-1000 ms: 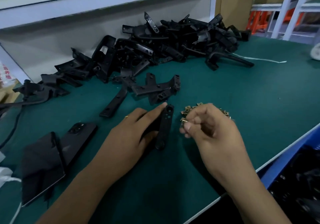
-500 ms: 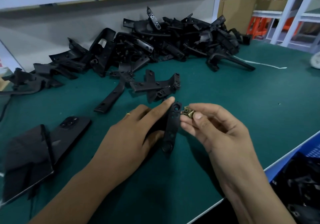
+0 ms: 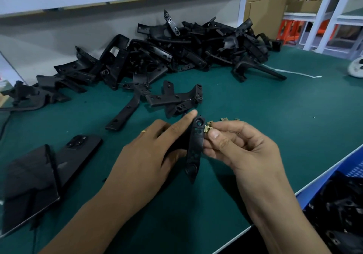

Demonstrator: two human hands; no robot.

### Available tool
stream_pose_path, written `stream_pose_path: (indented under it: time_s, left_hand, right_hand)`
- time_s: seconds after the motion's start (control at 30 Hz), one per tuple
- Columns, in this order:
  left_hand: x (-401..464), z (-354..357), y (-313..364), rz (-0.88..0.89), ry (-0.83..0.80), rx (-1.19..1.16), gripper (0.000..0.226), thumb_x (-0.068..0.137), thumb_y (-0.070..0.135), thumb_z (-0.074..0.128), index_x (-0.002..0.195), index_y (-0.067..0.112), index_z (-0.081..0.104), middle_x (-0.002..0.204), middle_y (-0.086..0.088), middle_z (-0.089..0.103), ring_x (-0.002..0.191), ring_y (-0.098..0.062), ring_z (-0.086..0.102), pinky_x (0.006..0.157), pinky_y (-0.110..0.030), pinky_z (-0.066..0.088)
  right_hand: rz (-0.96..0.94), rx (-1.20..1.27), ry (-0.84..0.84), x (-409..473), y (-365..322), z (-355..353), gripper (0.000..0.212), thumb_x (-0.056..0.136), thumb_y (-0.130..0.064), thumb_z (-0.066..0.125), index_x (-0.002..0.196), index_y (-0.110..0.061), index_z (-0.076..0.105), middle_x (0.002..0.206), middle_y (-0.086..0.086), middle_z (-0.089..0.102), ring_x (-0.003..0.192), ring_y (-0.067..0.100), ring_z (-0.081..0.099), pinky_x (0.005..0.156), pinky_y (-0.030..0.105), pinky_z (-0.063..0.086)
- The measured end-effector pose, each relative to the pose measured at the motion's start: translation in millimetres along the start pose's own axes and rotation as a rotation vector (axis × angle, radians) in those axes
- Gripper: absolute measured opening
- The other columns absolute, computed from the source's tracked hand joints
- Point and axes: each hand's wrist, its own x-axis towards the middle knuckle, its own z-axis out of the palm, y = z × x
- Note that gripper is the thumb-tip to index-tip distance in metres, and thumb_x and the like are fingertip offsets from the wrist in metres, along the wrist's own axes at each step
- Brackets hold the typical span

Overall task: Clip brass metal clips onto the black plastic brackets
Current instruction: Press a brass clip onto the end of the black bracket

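Green-covered table [image 3: 275, 135] carries the whole job. Far side: a large heap of black plastic brackets [image 3: 186, 53] running from far left to far centre-right, no brass visible on any of them from this view, so I judge these as still to do. A few loose brackets [image 3: 172, 98] lie just near of the heap. Blue bin [image 3: 343, 198] at the near right edge holds more black parts; whether those carry clips is too dark to tell. Dark phone and folded case [image 3: 39, 171] lie at the near left.

Left hand [image 3: 149, 155] grips one bracket [image 3: 194, 149] upright-ish at table centre, index finger laid along its far end beside the round hole. Right hand [image 3: 241, 147] pinches a brass clip [image 3: 208, 128] between thumb and fingertips, touching the bracket's right edge near the top. Clip looks placed against the edge, not yet seated; hard to confirm.

Small scatter of spare clips [image 3: 224, 119] lies just beyond the right hand.

Progress estimate: early, given heap size; this bracket is mid-clipping.
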Motion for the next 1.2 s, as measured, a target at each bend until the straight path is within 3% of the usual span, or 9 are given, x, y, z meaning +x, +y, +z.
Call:
stream_pose_path:
  time_s: [0.4, 0.67, 0.77, 0.9, 1.03, 1.2]
  left_hand:
    - [-1, -1, -2, 0.000, -0.010, 0.010, 0.075, 0.095, 0.045, 0.049, 0.157, 0.062, 0.008, 0.113, 0.018, 0.047, 0.090, -0.013, 0.053, 0.072, -0.042, 0.056]
    - [-2, -1, 1, -0.004, 0.004, 0.212, 0.080, 0.094, 0.033, 0.060, 0.160, 0.051, 0.019, 0.115, 0.008, 0.053, 0.093, -0.018, 0.056, 0.059, -0.041, 0.056]
    - [-1, 0, 4, -0.017, 0.019, 0.311, 0.084, 0.090, 0.026, 0.069, 0.160, 0.046, 0.027, 0.112, 0.005, 0.057, 0.090, -0.022, 0.060, 0.053, -0.032, 0.049]
    - [-1, 1, 7, -0.065, 0.030, 0.361, 0.086, 0.088, 0.024, 0.073, 0.160, 0.042, 0.030, 0.107, 0.003, 0.058, 0.087, -0.021, 0.061, 0.051, -0.028, 0.040]
    - [-1, 4, 9, -0.072, 0.003, 0.435, 0.090, 0.083, 0.026, 0.080, 0.159, 0.039, 0.034, 0.103, 0.002, 0.057, 0.084, -0.021, 0.061, 0.052, -0.025, 0.031]
    - [-4, 4, 1, -0.071, -0.001, 0.405, 0.089, 0.084, 0.029, 0.075, 0.160, 0.041, 0.031, 0.104, 0.005, 0.055, 0.084, -0.020, 0.059, 0.051, -0.026, 0.035]
  right_hand:
    - [0.017, -0.069, -0.022, -1, -1, 0, 0.020, 0.072, -0.017, 0.083, 0.089, -0.007, 0.079, 0.085, 0.020, 0.077, 0.076, 0.027, 0.077, 0.070, 0.029, 0.061]
    - [0.027, -0.114, 0.029, -3, 2, 0, 0.007, 0.079, -0.003, 0.083, 0.085, -0.006, 0.081, 0.079, 0.022, 0.076, 0.074, 0.034, 0.077, 0.067, 0.033, 0.063]
    - [0.057, -0.105, 0.036, -3, 2, 0, 0.007, 0.080, -0.002, 0.082, 0.085, -0.007, 0.082, 0.080, 0.022, 0.077, 0.078, 0.035, 0.077, 0.069, 0.033, 0.064]
    - [0.062, -0.168, -0.046, -7, -1, 4, 0.015, 0.084, -0.003, 0.080, 0.094, -0.014, 0.083, 0.087, 0.005, 0.080, 0.087, 0.020, 0.078, 0.076, 0.022, 0.061]
    - [-0.163, -0.685, 0.023, -15, 5, 8, 0.045, 0.087, -0.016, 0.080, 0.124, -0.033, 0.060, 0.091, -0.022, 0.076, 0.087, -0.006, 0.071, 0.075, 0.003, 0.048]
    - [-0.243, -0.819, -0.099, -17, 6, 2, 0.056, 0.092, -0.014, 0.071, 0.129, -0.049, 0.045, 0.101, -0.031, 0.072, 0.104, -0.002, 0.068, 0.086, 0.012, 0.051]
